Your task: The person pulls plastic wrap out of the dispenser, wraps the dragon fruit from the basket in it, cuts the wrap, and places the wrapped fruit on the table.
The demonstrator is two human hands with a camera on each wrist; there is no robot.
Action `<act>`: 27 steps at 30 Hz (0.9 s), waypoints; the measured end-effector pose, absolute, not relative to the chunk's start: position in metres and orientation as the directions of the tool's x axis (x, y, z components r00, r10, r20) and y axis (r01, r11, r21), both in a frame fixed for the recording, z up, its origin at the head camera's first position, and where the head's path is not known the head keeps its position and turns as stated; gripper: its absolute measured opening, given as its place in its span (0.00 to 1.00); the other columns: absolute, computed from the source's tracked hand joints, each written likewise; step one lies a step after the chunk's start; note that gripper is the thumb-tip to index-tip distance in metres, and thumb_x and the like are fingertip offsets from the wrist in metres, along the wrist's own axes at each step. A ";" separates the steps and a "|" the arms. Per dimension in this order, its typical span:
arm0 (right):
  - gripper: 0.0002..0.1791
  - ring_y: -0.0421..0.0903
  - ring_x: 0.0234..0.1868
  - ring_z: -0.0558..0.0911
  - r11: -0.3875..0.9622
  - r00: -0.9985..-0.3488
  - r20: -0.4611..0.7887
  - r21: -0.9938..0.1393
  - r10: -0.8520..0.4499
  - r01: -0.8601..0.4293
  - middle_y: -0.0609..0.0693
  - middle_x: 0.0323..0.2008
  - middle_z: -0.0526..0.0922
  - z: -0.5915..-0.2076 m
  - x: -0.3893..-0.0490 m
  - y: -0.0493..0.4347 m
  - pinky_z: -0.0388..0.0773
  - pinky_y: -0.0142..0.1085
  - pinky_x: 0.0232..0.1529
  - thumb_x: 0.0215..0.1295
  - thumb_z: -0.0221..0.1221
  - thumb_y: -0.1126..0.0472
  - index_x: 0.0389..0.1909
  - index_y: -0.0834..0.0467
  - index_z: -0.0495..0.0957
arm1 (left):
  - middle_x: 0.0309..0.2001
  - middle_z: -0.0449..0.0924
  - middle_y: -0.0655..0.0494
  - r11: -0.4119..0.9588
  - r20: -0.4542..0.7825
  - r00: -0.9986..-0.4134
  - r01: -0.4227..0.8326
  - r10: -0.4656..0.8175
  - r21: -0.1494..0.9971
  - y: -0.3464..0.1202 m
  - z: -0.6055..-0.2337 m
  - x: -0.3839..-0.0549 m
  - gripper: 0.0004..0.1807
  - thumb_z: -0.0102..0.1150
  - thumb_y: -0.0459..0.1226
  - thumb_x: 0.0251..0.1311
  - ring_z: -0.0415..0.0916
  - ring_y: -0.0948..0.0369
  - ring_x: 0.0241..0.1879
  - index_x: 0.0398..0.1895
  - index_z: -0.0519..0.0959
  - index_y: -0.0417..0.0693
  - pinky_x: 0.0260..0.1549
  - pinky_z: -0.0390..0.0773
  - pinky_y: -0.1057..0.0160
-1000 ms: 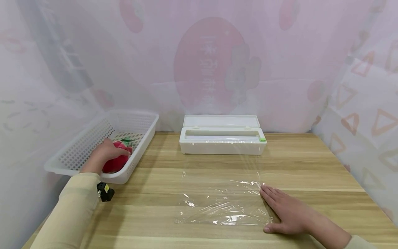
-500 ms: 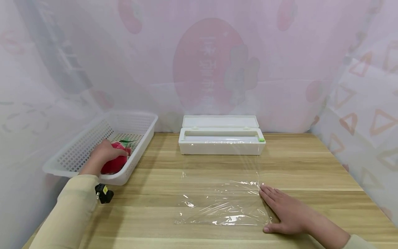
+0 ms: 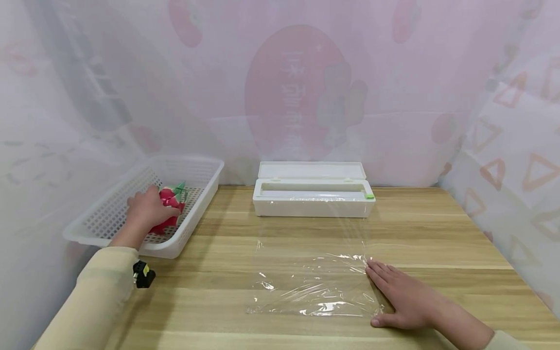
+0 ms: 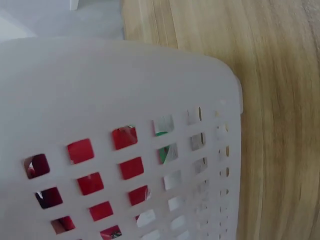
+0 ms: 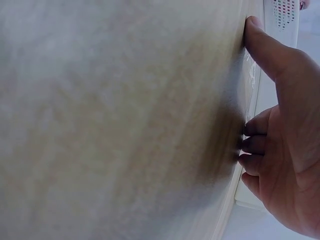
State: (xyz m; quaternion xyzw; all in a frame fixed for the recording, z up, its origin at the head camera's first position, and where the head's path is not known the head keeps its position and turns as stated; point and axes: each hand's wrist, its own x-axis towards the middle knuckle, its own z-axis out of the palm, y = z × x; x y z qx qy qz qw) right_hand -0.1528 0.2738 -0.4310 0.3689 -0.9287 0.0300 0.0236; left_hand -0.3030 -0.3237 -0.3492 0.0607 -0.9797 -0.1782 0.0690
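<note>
- Apparently, the step in hand is taking up a glossy red rounded item with green leaf-like tips (image 3: 167, 223), perhaps a fruit or a model of one, while a film is kept flat.
- The item is inside a white perforated plastic basket (image 3: 198, 209) at the left of the pale wood-grain table (image 3: 420, 223). In the left wrist view its red shows through the holes; whether it touches the basket's floor, I cannot tell.
- The left hand (image 3: 150, 209) reaches over the rim and appears to grasp the item, thumb across its near right side; the other fingertips are hidden.
- The right hand (image 3: 407, 301) grasps nothing: its fingers and thumb are extended and spread, resting at the right edge of a clear, creased sheet of plastic film (image 3: 306, 291).
- That sheet runs towards the person from a long white plastic dispenser box (image 3: 312, 208) with its lid raised and a small green tab (image 3: 369, 196) at its right end; it looks uncut.
- As I judge it, the next move calls for a secure left grip and a lift high enough to clear the basket wall, with the right hand steady so the film does not slide or fold.
</note>
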 end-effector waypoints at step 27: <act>0.56 0.59 0.69 0.62 0.742 -0.743 0.025 -0.044 -0.669 -0.669 0.63 0.70 0.61 -0.429 -0.152 0.273 0.63 0.53 0.63 0.58 0.48 0.23 0.69 0.68 0.60 | 0.48 0.68 0.26 0.949 0.602 -0.735 0.273 0.312 -0.158 -0.317 -0.340 -0.296 0.36 0.71 0.44 0.35 0.65 0.32 0.46 0.51 0.70 0.39 0.36 0.73 0.34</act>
